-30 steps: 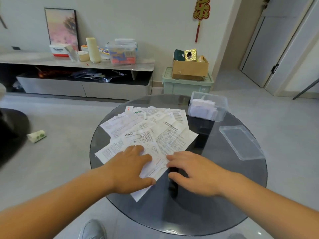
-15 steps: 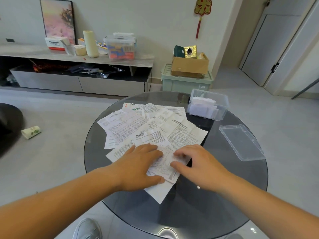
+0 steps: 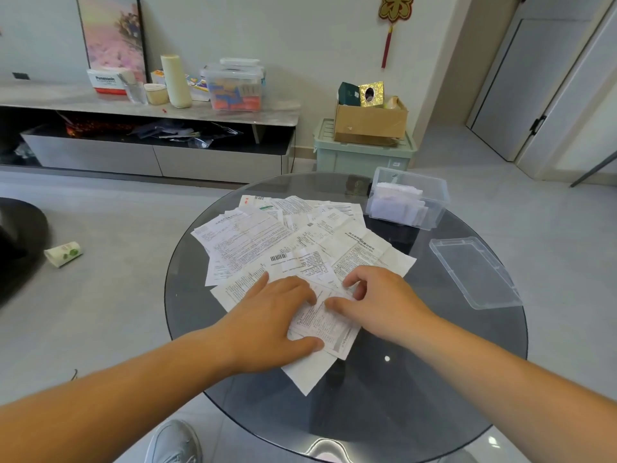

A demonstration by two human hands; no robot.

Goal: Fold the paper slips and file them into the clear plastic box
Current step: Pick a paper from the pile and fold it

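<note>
White printed paper slips point(image 3: 300, 235) fanned loose over round dark glass tabletop point(image 3: 417, 379), beside clear plastic box point(image 3: 410, 202). Pile pinned under flat, straight-fingered left hand point(image 3: 270, 315) against sliding; small top slip point(image 3: 327, 325), farthest from box, pinched by right hand point(image 3: 377, 302), probably to start a fold. Folded slips already inside box.

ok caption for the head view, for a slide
Left hand presses and right hand pinches a white printed paper slip on a round dark glass table; the clear plastic box stands open.
</note>
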